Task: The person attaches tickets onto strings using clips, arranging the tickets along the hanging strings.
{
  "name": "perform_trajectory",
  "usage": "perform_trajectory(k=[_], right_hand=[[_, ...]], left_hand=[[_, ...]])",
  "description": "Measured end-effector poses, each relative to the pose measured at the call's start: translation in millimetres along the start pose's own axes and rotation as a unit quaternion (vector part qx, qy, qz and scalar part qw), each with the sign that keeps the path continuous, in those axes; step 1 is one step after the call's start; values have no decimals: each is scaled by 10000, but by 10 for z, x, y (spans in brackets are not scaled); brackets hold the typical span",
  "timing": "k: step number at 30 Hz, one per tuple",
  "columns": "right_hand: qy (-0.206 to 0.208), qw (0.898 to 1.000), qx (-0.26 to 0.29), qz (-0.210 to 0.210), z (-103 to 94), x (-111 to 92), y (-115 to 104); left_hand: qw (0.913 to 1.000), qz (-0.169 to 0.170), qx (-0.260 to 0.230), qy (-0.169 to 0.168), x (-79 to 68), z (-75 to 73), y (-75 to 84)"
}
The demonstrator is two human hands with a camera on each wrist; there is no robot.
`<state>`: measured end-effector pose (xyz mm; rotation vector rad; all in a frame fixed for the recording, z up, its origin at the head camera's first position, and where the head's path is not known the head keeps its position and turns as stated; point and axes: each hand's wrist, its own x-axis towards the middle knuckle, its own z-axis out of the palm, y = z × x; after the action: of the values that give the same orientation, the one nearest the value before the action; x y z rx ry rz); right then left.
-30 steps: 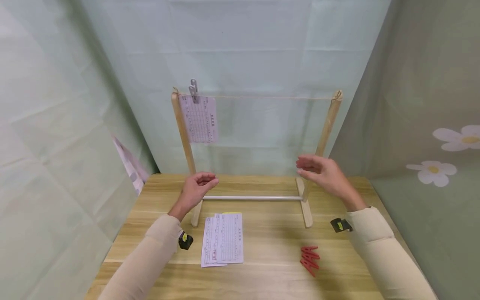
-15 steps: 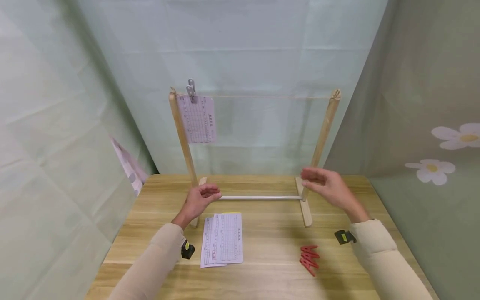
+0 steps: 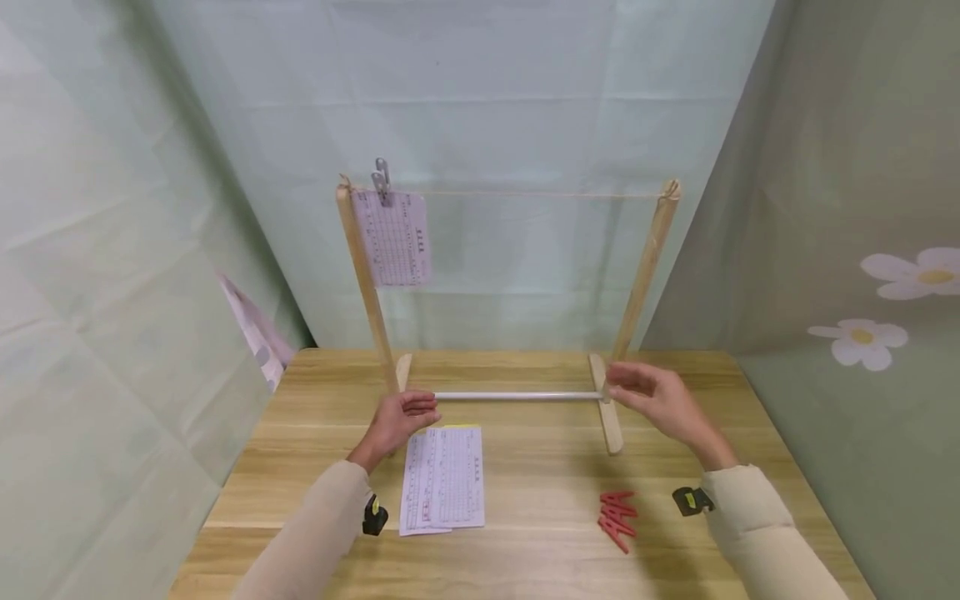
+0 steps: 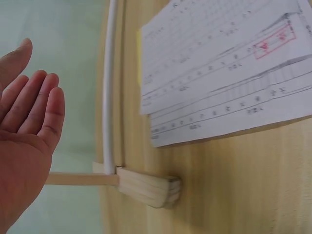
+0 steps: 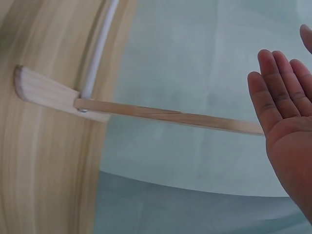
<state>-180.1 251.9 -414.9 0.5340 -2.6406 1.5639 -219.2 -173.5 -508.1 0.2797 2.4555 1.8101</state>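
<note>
My left hand (image 3: 397,423) hovers above the far left corner of the overlapping printed paper forms (image 3: 453,479), in front of the stand's left foot. Its fingers are relaxed and hold nothing, as the left wrist view also shows. Over the stand's right foot (image 3: 611,429) is my right hand (image 3: 660,404), its palm bare and fingers loosely extended in the right wrist view. A string (image 3: 525,195) runs between two wooden posts (image 3: 647,267). From its left end hangs one printed form (image 3: 393,242), held by a silver metal clip (image 3: 382,183).
Several red clothespins (image 3: 617,521) lie bunched on the wooden table (image 3: 540,558), right of the forms. A white rod (image 3: 517,396) joins the stand's feet low down. Pale green curtains (image 3: 525,100) surround the table at the back and sides.
Both hands have come down and toward me, the right one also a little to the right. The forms, clothespins and hanging sheet stay where they were.
</note>
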Motion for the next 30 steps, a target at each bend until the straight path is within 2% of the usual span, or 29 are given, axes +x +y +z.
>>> perform_trajectory(k=[6,9,19,26,30], right_hand=[[27,10000,-67,61,18,-67,140],[32,9998,-104,158,31,-120,199],[55,9999,10,119,66,-286,370],[85,9990,-30,442,139,-381,515],[75,9987,-27,505,189,-435,603]], left_hand=[[9990,-437,87,-18,-8,32,-93],[9984,-548,110,26,-38,52,-157],[9979,-598,236,82,-136,152,-312],[9968,-763,218,127,-174,191,-381],[9973,-666,268,118,-193,209,-413]])
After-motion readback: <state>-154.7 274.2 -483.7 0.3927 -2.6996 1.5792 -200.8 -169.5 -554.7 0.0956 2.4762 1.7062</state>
